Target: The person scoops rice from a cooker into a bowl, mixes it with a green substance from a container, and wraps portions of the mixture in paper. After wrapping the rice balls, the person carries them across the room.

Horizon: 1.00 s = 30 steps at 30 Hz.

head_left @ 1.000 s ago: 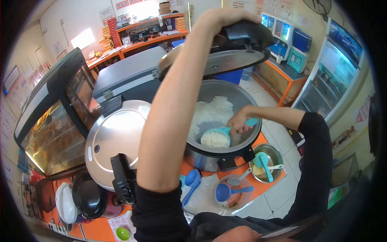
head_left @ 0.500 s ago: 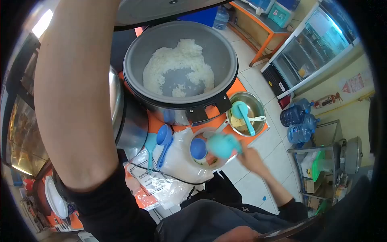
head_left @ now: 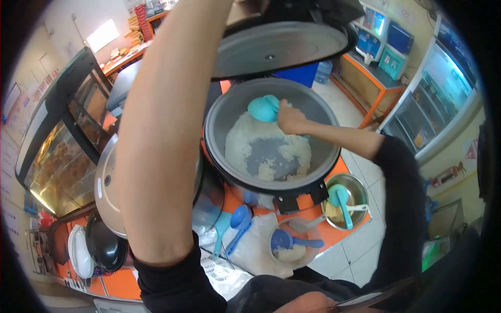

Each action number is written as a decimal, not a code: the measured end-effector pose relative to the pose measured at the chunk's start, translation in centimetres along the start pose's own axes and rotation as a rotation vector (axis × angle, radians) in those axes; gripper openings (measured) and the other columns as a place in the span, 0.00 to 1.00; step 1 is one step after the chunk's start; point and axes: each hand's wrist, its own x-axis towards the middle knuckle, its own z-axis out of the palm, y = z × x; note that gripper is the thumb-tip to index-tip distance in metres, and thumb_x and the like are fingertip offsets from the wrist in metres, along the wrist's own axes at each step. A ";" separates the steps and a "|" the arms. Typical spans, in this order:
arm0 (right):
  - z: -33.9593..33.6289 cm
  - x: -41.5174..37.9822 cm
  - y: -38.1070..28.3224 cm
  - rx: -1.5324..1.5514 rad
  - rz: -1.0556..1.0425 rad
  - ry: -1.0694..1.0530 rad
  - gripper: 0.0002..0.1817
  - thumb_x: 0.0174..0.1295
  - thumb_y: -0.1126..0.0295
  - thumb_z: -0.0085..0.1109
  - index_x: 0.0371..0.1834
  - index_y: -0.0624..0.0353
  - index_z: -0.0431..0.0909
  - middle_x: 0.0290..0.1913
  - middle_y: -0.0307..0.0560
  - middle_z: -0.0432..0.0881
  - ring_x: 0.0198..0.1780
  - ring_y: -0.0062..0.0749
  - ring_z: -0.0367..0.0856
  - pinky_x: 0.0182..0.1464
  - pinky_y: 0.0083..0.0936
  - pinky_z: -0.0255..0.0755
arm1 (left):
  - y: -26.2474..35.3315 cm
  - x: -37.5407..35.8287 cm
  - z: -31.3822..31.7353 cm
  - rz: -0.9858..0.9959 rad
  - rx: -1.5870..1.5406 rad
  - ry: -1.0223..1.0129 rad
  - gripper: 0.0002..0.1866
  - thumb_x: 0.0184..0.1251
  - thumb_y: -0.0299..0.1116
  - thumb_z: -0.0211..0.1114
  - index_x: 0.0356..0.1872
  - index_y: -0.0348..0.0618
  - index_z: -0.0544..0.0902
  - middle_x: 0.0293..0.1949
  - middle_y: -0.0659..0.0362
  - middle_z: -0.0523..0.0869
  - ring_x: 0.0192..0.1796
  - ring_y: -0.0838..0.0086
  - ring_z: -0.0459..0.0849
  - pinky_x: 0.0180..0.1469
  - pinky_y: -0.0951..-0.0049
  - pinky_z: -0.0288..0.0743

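Observation:
My right hand (head_left: 292,119) is closed round the handle of a teal scoop (head_left: 263,108), inside the large rice cooker (head_left: 216,120). The scoop is over the back of the white rice (head_left: 242,133); part of the pot's bottom shows bare. My left arm reaches up past the raised lid (head_left: 282,49), and its hand is out of the frame. In front of the cooker, a clear tub (head_left: 313,255) holds a blue scoop (head_left: 282,240) and a clump of rice (head_left: 290,253).
A steel bowl (head_left: 360,188) with a teal ladle (head_left: 339,195) stands right of the tub. Blue scoops (head_left: 240,219) and a teal paddle (head_left: 222,224) lie on plastic at the left. A glass display case (head_left: 57,156) and a domed lid (head_left: 107,182) are further left.
My right hand has moved the teal scoop from above the tub up into the cooker. A rice clump now shows in the tub. The view has shifted, showing more of the lid.

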 end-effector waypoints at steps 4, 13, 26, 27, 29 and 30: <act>11.4 10.8 2.5 -0.362 -0.192 0.114 0.27 0.56 0.74 0.50 0.59 0.74 0.58 0.33 0.65 0.82 0.34 0.47 0.85 0.33 0.40 0.79 | -0.1 -0.7 -0.1 0.045 0.012 -0.002 0.23 0.54 0.50 0.65 0.45 0.44 0.84 0.45 0.51 0.83 0.45 0.68 0.81 0.47 0.68 0.73; 9.5 15.7 -2.2 -0.540 -0.131 -0.685 0.12 0.54 0.69 0.49 0.30 0.68 0.76 0.26 0.55 0.79 0.28 0.40 0.80 0.31 0.35 0.75 | -0.7 -0.2 -1.1 0.101 0.007 -0.009 0.21 0.59 0.48 0.62 0.45 0.44 0.84 0.48 0.50 0.83 0.48 0.68 0.80 0.51 0.68 0.71; 0.0 0.1 0.6 -0.337 -0.094 -1.455 0.14 0.63 0.57 0.50 0.39 0.57 0.66 0.18 0.38 0.65 0.14 0.22 0.66 0.13 0.24 0.65 | -1.3 3.6 -1.2 0.586 0.356 -0.101 0.24 0.60 0.51 0.55 0.51 0.46 0.81 0.55 0.48 0.78 0.57 0.59 0.75 0.59 0.62 0.65; -1.2 -0.2 1.3 -0.240 -0.065 -1.485 0.11 0.63 0.59 0.49 0.38 0.55 0.66 0.17 0.35 0.63 0.14 0.20 0.64 0.12 0.22 0.62 | -1.2 2.8 -0.9 0.458 0.281 -0.095 0.25 0.59 0.51 0.56 0.51 0.46 0.81 0.55 0.47 0.78 0.57 0.58 0.75 0.59 0.61 0.64; -1.2 -0.5 0.8 -0.224 -0.058 -1.449 0.09 0.63 0.61 0.49 0.36 0.55 0.65 0.17 0.34 0.60 0.13 0.19 0.60 0.12 0.21 0.60 | -0.9 2.1 -0.8 0.338 0.191 -0.146 0.26 0.57 0.52 0.57 0.52 0.46 0.81 0.56 0.48 0.78 0.57 0.58 0.74 0.59 0.60 0.64; -0.7 -1.1 0.3 -0.205 -0.053 -1.427 0.08 0.62 0.63 0.49 0.34 0.54 0.64 0.16 0.32 0.56 0.12 0.18 0.56 0.12 0.20 0.58 | -0.8 1.8 -0.8 0.277 0.148 -0.166 0.27 0.57 0.52 0.58 0.52 0.46 0.80 0.56 0.48 0.77 0.57 0.58 0.74 0.59 0.60 0.64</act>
